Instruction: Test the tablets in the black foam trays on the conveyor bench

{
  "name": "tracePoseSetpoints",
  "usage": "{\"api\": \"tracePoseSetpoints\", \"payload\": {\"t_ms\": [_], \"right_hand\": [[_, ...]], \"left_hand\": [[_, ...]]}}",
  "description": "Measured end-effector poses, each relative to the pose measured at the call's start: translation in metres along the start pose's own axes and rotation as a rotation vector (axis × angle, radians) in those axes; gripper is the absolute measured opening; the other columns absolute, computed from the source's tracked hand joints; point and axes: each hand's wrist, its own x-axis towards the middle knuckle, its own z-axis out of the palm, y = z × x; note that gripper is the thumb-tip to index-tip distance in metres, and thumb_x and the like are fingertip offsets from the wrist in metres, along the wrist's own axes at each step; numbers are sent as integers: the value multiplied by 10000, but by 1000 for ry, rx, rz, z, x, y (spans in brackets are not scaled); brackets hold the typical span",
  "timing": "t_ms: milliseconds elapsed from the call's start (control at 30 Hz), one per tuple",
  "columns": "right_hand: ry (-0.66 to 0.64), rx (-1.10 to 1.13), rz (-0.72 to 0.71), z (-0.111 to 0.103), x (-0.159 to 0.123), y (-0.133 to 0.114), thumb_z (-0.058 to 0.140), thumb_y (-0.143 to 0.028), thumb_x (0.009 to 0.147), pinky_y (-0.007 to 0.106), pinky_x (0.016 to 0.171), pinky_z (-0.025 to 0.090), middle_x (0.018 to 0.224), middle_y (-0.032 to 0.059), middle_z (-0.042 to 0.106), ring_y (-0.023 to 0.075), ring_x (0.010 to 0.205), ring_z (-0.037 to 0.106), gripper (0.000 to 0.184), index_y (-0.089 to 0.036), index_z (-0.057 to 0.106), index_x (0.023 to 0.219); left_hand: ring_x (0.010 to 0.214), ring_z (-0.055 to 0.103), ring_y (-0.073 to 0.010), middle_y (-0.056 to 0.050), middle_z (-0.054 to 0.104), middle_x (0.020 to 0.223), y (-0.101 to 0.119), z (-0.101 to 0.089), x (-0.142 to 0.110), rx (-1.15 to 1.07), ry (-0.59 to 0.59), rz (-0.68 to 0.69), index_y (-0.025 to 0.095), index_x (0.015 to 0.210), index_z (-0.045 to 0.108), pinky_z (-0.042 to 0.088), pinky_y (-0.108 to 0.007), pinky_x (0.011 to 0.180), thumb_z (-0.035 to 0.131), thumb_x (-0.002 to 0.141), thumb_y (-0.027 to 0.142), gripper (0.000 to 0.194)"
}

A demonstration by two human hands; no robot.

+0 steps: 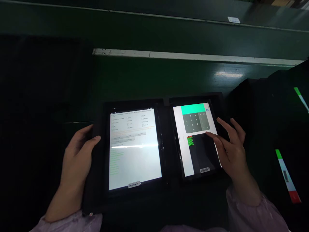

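Two lit tablets lie side by side in a black tray [98, 170]. The left tablet [137, 164] displays a list of ticked boxes, grey buttons and green text lines. On the right tablet [186, 154] are a calculator keypad with a teal bar and a dark panel with small red and green text. A barcode label sits low on each screen. My left hand [77, 158] grips the tray's left edge, thumb on top, its other fingers partly hidden. My right hand [233, 156] is over the right tablet, fingers apart, index fingertip at the keypad's lower edge; contact is unclear.
A dark green work surface [145, 74] spans the back, crossed by a pale metal strip [169, 56]. A white label [233, 20] is farther back. At right, dark stacked shapes carry a green, white and red barcode strip [286, 175] and another green-white strip [300, 98].
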Motion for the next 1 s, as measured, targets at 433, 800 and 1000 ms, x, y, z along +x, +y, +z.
{"api": "tracePoseSetpoints", "payload": {"t_ms": [433, 800, 1000], "right_hand": [[73, 27, -80, -3, 4, -3, 581, -216, 1055, 627, 1135, 531, 1471, 71, 651, 397, 1534, 422, 248, -241, 823, 1107], [59, 50, -74, -1, 3, -4, 586, -218, 1055, 621, 1127, 543, 1450, 74, 665, 396, 1538, 417, 240, -236, 821, 1101], [27, 45, -62, -1, 2, -3, 574, -252, 1067, 684, 1181, 466, 1526, 57, 606, 404, 1567, 367, 268, -290, 779, 1235]], "left_hand": [[1257, 683, -404, -69, 772, 1253, -1, 0, 0, -7, -8, -22, 249, 1208, 760, 462, -621, 1184, 741, 573, 442, 663], [1244, 689, -392, -59, 782, 1225, 0, -1, -2, 21, 14, -17, 245, 1186, 776, 509, -572, 1152, 736, 583, 428, 631], [1199, 695, -379, -62, 776, 1205, -3, -1, 0, 5, -12, -3, 248, 1178, 774, 488, -609, 1157, 739, 604, 426, 602]]}}
